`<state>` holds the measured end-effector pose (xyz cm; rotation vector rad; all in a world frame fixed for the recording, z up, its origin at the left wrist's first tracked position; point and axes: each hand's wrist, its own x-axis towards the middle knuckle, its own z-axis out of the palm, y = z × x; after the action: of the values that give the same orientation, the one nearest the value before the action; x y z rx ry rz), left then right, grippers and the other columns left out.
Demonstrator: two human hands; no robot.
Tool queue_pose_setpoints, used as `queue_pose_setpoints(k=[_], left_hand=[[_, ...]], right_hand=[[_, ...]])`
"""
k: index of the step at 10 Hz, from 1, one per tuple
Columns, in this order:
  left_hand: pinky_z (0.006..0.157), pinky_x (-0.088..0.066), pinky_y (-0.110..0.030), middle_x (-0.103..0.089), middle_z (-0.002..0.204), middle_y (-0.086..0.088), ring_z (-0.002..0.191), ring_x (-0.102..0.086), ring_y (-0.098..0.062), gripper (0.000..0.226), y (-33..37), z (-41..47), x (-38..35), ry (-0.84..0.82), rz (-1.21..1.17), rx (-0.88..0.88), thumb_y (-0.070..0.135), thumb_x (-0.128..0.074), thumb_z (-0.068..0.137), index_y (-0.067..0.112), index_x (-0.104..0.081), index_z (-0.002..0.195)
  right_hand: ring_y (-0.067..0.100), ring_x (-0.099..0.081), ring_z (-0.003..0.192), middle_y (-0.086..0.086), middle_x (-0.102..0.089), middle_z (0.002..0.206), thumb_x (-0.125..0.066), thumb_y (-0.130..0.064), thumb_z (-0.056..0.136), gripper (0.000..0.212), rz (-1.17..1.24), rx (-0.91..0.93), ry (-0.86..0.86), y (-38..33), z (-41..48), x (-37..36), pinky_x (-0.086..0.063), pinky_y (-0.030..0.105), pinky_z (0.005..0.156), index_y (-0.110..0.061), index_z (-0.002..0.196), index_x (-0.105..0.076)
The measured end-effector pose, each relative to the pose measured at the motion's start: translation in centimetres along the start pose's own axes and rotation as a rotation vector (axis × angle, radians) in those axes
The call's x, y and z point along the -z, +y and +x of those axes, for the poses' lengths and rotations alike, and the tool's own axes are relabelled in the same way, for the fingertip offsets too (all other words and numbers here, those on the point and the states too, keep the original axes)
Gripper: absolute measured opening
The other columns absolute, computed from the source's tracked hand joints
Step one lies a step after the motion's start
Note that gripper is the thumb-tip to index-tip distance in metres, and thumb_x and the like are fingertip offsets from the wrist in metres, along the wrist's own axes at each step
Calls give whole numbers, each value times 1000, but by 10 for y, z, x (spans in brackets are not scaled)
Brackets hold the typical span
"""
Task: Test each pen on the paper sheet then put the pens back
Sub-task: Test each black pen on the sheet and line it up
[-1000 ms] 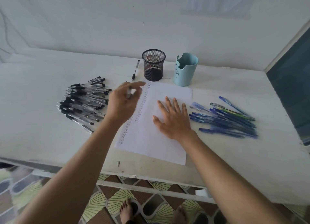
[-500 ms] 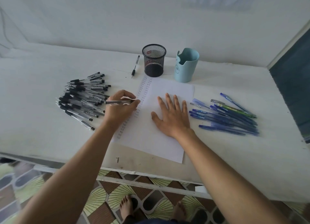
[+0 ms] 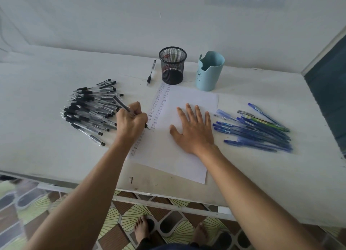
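Pen point(image 3: 122, 105), slim, dark, tip on paper point(image 3: 189, 97)

White table point(image 3: 56, 141), worn and scuffed along its near edge, with a small dark mark point(image 3: 131, 179) close to that edge. Behind it, a plain white wall point(image 3: 112, 15); at right, a dark panel point(image 3: 329, 99) in a pale frame. Below, a floor point(image 3: 119, 218) of brown and yellow-green patterned tiles, and a white rail point(image 3: 168, 204) under the tabletop.

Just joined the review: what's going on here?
The left hand grips a black pen, tip on the paper sheet beside columns of test marks. The right hand lies flat on the sheet. A pile of black pens lies to its left, blue pens to its right, mesh cup and blue cup behind.
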<state>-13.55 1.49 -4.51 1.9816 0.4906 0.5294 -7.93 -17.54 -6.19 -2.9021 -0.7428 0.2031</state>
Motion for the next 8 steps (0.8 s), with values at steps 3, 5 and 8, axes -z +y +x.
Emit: queue_pose_setpoints(k=[3, 5, 8], left_hand=[[47, -19, -27, -28, 52, 0, 51, -26, -15, 26, -4, 1, -2, -19, 82, -9, -5, -54, 62, 6, -30, 60], [50, -21, -28, -27, 55, -2, 55, -28, -17, 23, -2, 1, -3, -43, 130, -14, -2, -49, 61, 10, -30, 59], [42, -17, -25, -25, 53, 2, 48, -23, -10, 37, 3, 0, -3, -30, 97, 7, -10, -52, 64, 16, -28, 53]], right_hand=[[28, 13, 153, 2, 7, 168, -20, -64, 98, 73, -6, 2, -2, 1, 1, 0, 10, 54, 121, -30, 160, -1], [28, 11, 154, 2, 6, 168, -22, -63, 98, 73, 3, 0, 6, 0, 0, 0, 10, 54, 121, -30, 160, -3], [28, 11, 154, 2, 5, 168, -23, -62, 99, 72, 15, 1, 14, 0, 1, -1, 10, 54, 121, -29, 160, -4]])
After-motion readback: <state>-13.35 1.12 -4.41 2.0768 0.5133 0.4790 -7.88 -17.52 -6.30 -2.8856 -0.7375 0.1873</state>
